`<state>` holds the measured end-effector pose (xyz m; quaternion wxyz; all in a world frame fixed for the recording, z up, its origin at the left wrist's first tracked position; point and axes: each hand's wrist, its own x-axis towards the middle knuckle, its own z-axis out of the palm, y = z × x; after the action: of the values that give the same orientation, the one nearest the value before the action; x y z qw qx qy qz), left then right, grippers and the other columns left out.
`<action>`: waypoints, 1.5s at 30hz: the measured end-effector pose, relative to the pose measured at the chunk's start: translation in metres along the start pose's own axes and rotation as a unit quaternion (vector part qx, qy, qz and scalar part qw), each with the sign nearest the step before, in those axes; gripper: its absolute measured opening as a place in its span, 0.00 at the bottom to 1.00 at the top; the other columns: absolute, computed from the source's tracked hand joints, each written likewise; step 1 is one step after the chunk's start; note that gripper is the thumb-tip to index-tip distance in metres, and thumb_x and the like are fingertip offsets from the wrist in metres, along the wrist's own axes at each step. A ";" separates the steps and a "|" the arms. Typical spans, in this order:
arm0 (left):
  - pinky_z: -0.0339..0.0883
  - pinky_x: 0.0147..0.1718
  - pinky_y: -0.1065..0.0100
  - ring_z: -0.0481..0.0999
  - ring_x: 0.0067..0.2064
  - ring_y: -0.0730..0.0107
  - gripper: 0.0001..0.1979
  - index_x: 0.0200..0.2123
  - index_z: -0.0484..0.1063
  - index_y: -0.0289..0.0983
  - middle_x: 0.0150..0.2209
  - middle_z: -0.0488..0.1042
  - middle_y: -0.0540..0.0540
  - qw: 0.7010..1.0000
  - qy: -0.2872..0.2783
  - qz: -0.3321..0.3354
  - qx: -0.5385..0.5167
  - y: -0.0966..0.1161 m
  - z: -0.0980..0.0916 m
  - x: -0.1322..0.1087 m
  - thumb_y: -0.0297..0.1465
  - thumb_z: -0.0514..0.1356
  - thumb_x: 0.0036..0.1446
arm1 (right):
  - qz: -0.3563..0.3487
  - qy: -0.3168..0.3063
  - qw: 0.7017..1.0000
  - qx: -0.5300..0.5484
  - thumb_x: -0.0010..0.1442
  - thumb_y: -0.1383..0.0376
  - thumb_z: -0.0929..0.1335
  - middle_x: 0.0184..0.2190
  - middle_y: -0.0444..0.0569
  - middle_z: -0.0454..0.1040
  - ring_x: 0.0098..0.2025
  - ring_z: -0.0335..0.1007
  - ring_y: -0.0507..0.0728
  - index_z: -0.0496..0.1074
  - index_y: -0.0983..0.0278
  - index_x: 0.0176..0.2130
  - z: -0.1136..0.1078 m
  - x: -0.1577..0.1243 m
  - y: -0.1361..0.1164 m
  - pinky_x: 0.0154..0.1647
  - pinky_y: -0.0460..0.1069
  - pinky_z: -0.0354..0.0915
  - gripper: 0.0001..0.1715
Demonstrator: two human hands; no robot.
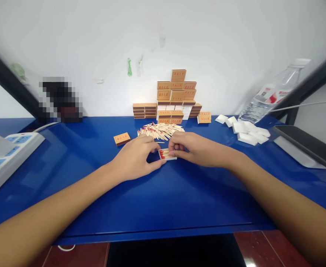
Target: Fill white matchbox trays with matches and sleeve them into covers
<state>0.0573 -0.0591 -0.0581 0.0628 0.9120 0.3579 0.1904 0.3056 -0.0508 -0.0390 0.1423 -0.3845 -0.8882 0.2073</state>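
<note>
A small white matchbox tray with red-tipped matches in it lies on the blue table. My left hand grips the tray's left end between thumb and forefinger. Over its right part, the bent fingers of my right hand are pinched together on the matches inside; the fingertips partly cover them. Just behind both hands spreads a loose pile of matches. An orange matchbox cover rests to the left of the pile, near my left hand.
Stacked matchboxes stand against the wall, with a single matchbox to their right. White trays lie in a heap beside a leaning plastic bottle. A phone is at right, a power strip at left.
</note>
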 end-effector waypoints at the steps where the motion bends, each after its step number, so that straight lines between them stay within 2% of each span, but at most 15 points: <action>1: 0.72 0.45 0.56 0.77 0.45 0.55 0.14 0.42 0.79 0.36 0.40 0.77 0.41 1.000 0.000 0.000 -0.001 0.000 0.000 0.000 0.42 0.66 0.65 | 0.001 0.001 1.000 -0.001 0.70 0.60 0.68 0.35 0.48 0.74 0.36 0.65 0.56 0.73 0.61 0.38 -0.001 0.000 0.000 0.37 0.51 0.58 0.09; 5: 0.71 0.44 0.57 0.77 0.44 0.56 0.14 0.42 0.79 0.36 0.40 0.78 0.42 1.000 -0.003 -0.007 -0.008 0.002 -0.003 0.000 0.42 0.66 0.65 | 0.017 0.042 0.999 -0.011 0.69 0.61 0.68 0.31 0.46 0.72 0.33 0.63 0.54 0.72 0.62 0.35 -0.001 0.004 0.004 0.35 0.50 0.57 0.10; 8: 0.69 0.39 0.59 0.76 0.41 0.58 0.14 0.40 0.79 0.37 0.37 0.76 0.44 1.000 -0.014 -0.006 -0.019 0.003 -0.005 0.000 0.43 0.66 0.64 | 0.040 0.100 0.994 -0.010 0.69 0.62 0.68 0.30 0.44 0.70 0.32 0.63 0.53 0.73 0.62 0.35 0.007 0.017 0.010 0.35 0.50 0.56 0.09; 10: 0.68 0.37 0.61 0.74 0.39 0.60 0.14 0.40 0.79 0.38 0.35 0.75 0.45 0.999 -0.022 0.006 -0.032 0.004 -0.006 -0.001 0.43 0.66 0.63 | 0.032 0.110 0.993 -0.016 0.68 0.62 0.70 0.28 0.43 0.69 0.32 0.62 0.54 0.74 0.62 0.36 0.015 0.029 0.012 0.35 0.50 0.56 0.08; 14: 0.67 0.35 0.61 0.73 0.37 0.62 0.15 0.40 0.79 0.38 0.34 0.74 0.46 0.999 -0.028 0.017 -0.035 0.004 -0.005 -0.001 0.44 0.66 0.63 | 0.032 0.098 0.993 -0.053 0.67 0.65 0.70 0.30 0.45 0.71 0.35 0.64 0.55 0.71 0.62 0.33 0.022 0.043 0.012 0.38 0.50 0.57 0.09; 17: 0.66 0.34 0.62 0.74 0.37 0.62 0.15 0.40 0.79 0.38 0.35 0.75 0.45 0.999 -0.025 -0.001 -0.019 0.003 -0.005 -0.001 0.44 0.66 0.63 | 0.048 0.086 0.993 -0.058 0.69 0.66 0.68 0.32 0.47 0.71 0.35 0.63 0.55 0.69 0.62 0.33 0.013 0.035 0.011 0.38 0.51 0.57 0.10; 19: 0.65 0.34 0.62 0.74 0.37 0.62 0.15 0.41 0.79 0.37 0.35 0.76 0.45 0.999 -0.024 -0.017 -0.013 0.002 -0.005 0.000 0.43 0.65 0.64 | 0.052 0.084 0.995 -0.026 0.71 0.62 0.67 0.32 0.46 0.71 0.33 0.63 0.54 0.69 0.62 0.34 0.003 0.023 0.010 0.36 0.50 0.56 0.11; 22: 0.65 0.33 0.62 0.74 0.37 0.62 0.15 0.42 0.79 0.37 0.34 0.76 0.45 0.999 -0.017 -0.026 -0.014 0.001 -0.005 0.000 0.43 0.65 0.64 | 0.045 0.023 0.998 0.040 0.70 0.56 0.67 0.30 0.44 0.70 0.31 0.61 0.54 0.73 0.62 0.37 -0.010 0.007 0.009 0.33 0.50 0.56 0.13; 25: 0.64 0.33 0.62 0.74 0.36 0.62 0.15 0.42 0.79 0.37 0.33 0.75 0.46 0.999 -0.015 -0.025 -0.019 -0.001 -0.004 0.000 0.44 0.65 0.64 | 0.040 -0.018 0.998 0.045 0.70 0.55 0.67 0.30 0.44 0.70 0.31 0.60 0.54 0.74 0.61 0.37 -0.012 0.001 0.006 0.32 0.50 0.55 0.14; 33: 0.64 0.33 0.62 0.73 0.37 0.62 0.13 0.41 0.78 0.38 0.33 0.75 0.46 1.000 -0.020 -0.015 -0.013 0.001 -0.004 0.000 0.42 0.64 0.65 | 0.017 -0.014 0.999 0.025 0.70 0.59 0.68 0.29 0.43 0.69 0.31 0.60 0.54 0.75 0.60 0.37 -0.003 0.004 0.006 0.32 0.50 0.53 0.11; 45: 0.65 0.35 0.62 0.75 0.39 0.61 0.14 0.41 0.78 0.37 0.36 0.77 0.44 0.999 -0.028 -0.025 -0.011 0.001 -0.005 0.001 0.43 0.64 0.65 | 0.039 -0.013 0.999 0.030 0.70 0.61 0.68 0.28 0.43 0.68 0.30 0.60 0.53 0.74 0.62 0.37 0.000 0.003 -0.007 0.32 0.50 0.54 0.10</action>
<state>0.0561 -0.0594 -0.0531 0.0876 0.9069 0.3765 0.1675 0.2995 -0.0527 -0.0351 0.1340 -0.4121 -0.8676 0.2437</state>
